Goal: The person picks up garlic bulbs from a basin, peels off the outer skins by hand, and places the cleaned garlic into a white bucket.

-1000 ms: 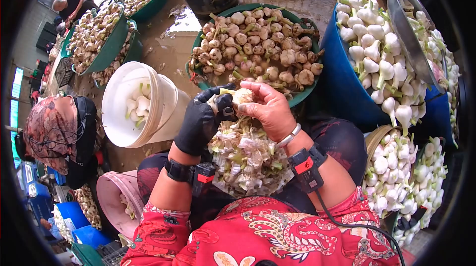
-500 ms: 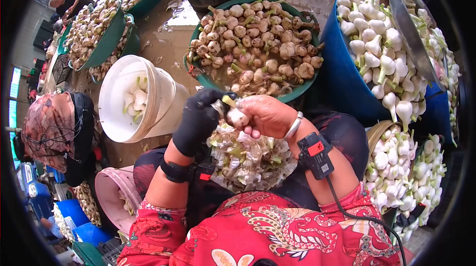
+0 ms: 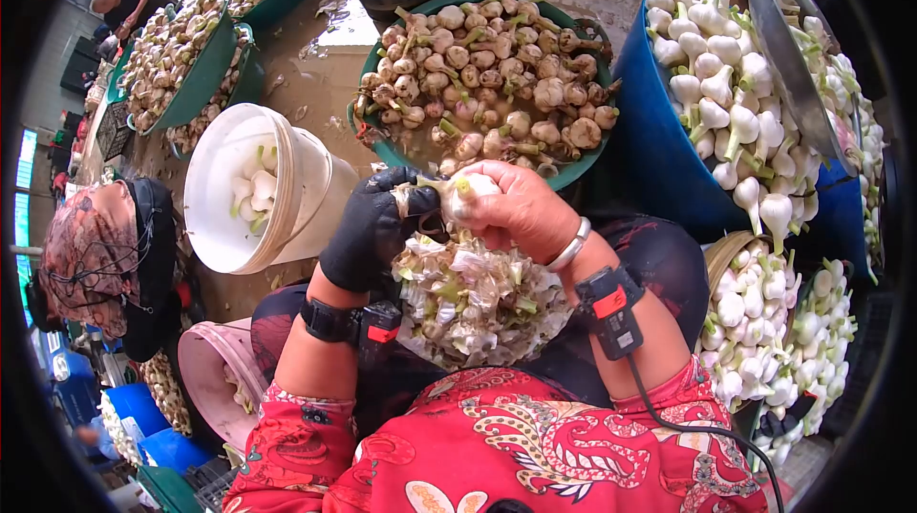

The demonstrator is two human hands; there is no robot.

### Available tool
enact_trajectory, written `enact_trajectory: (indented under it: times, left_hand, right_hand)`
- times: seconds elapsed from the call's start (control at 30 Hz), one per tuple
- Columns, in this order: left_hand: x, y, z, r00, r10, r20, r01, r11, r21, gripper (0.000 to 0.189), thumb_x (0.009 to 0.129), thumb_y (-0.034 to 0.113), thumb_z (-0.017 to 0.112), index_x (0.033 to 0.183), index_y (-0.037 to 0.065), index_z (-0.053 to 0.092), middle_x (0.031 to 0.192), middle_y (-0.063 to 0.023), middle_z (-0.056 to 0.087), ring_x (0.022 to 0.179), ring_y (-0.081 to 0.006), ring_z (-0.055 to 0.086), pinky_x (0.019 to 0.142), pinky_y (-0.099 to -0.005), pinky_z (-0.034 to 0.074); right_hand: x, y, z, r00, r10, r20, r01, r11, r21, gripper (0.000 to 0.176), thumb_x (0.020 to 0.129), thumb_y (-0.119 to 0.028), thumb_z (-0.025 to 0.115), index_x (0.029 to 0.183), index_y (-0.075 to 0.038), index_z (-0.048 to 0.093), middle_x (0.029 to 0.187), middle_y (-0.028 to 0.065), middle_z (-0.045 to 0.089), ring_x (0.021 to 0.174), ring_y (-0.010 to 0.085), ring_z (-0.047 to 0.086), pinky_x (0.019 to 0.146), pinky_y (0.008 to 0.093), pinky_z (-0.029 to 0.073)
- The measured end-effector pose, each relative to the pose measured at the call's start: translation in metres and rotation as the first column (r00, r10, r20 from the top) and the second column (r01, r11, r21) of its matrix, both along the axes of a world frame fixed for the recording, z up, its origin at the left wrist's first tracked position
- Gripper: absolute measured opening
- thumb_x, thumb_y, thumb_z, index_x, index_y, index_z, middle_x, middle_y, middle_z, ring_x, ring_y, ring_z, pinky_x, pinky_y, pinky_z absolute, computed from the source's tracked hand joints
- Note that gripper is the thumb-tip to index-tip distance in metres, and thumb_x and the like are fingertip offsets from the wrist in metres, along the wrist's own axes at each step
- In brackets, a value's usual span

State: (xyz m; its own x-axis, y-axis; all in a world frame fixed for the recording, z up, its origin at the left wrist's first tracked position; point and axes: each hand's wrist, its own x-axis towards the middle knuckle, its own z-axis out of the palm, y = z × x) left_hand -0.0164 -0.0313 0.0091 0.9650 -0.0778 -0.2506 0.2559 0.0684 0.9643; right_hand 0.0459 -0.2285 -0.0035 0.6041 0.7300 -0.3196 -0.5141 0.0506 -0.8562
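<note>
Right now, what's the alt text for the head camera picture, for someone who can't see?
A gloved left hand and bare right hand hold one garlic bulb above a pile of skins on the person's lap. Beyond them stand a green basin of muddy garlic, a blue tub of white garlic and a white bucket.

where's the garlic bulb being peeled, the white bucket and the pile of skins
garlic bulb [image 3: 473, 188], head view, its white body
white bucket [image 3: 330, 210], head view, its outer wall
pile of skins [image 3: 478, 298], head view, its middle
</note>
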Motion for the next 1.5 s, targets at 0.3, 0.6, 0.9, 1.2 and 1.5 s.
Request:
enact_trajectory:
  times: [0.3, 0.6, 0.9, 1.2, 1.5]
  left_hand:
    - [0.012, -0.003, -0.014, 0.949, 0.302, 0.086, -0.314, 0.922, 0.225, 0.034, 0.091, 0.009, 0.056, 0.124, 0.001, 0.055, 0.087, -0.0004, 0.06, 0.073, -0.0053, 0.052, 0.065, -0.0217, 0.045]
    - [0.0, -0.026, 0.004, 0.935, 0.028, 0.355, -0.094, 0.981, 0.17, 0.041, 0.079, 0.003, 0.071, 0.119, 0.005, 0.059, 0.118, -0.0052, 0.06, 0.09, -0.0098, 0.057, 0.077, -0.0242, 0.048]
    - [0.005, -0.011, 0.0, 0.963, 0.244, 0.116, -0.254, 0.964, 0.082, 0.018, 0.09, 0.01, 0.061, 0.106, 0.002, 0.064, 0.103, -0.0035, 0.065, 0.083, -0.0088, 0.057, 0.073, -0.0252, 0.048]
    - [0.004, -0.006, 0.003, 0.944, 0.183, 0.276, -0.239, 0.953, 0.187, 0.023, 0.085, 0.001, 0.061, 0.108, 0.001, 0.063, 0.111, -0.009, 0.064, 0.102, -0.0161, 0.058, 0.091, -0.0305, 0.045]
    - [0.008, -0.013, 0.004, 0.841, -0.132, 0.524, -0.213, 0.811, 0.545, 0.029, 0.075, -0.004, 0.064, 0.103, 0.005, 0.066, 0.098, -0.0101, 0.066, 0.093, -0.024, 0.06, 0.085, -0.0332, 0.046]
  right_hand:
    - [-0.004, -0.008, -0.009, 0.947, 0.302, -0.113, -0.289, 0.95, 0.117, 0.036, 0.083, -0.028, 0.068, 0.108, -0.005, 0.057, 0.081, 0.0024, 0.063, 0.061, 0.0084, 0.06, 0.053, 0.0211, 0.049]
    - [-0.003, 0.006, -0.01, 0.964, -0.116, -0.241, 0.164, 0.968, 0.189, 0.03, 0.094, -0.019, 0.052, 0.121, -0.006, 0.049, 0.095, 0.0038, 0.06, 0.08, 0.0138, 0.061, 0.074, 0.0307, 0.054]
    - [0.006, 0.015, -0.008, 0.892, -0.453, -0.001, 0.424, 0.834, 0.352, 0.013, 0.092, -0.009, 0.054, 0.098, -0.001, 0.062, 0.088, 0.0027, 0.065, 0.077, 0.01, 0.06, 0.072, 0.0229, 0.049]
    - [-0.001, -0.001, -0.011, 0.714, -0.094, 0.694, 0.381, 0.884, -0.272, 0.012, 0.069, -0.012, 0.066, 0.079, -0.004, 0.065, 0.069, 0.0093, 0.063, 0.061, 0.0193, 0.061, 0.061, 0.0312, 0.049]
    - [0.004, 0.003, -0.005, 0.735, -0.192, 0.65, 0.319, 0.944, -0.082, 0.017, 0.071, 0.008, 0.065, 0.084, -0.003, 0.063, 0.081, -0.0016, 0.052, 0.073, 0.0043, 0.052, 0.066, 0.0186, 0.045]
